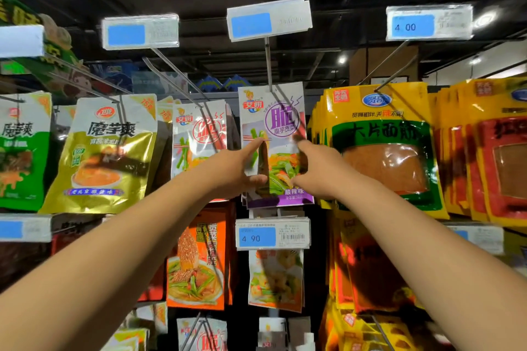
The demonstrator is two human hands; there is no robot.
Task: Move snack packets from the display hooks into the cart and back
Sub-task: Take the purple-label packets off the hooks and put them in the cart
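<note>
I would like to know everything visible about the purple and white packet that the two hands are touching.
The purple packet is a glossy flat pouch, white on top and purple at the bottom, with a purple circle logo and a picture of green vegetables. It hangs upright at the front of a stack of similar packets on a metal hook, below a price tag. The left hand pinches its left edge and the right hand its right edge.
</note>
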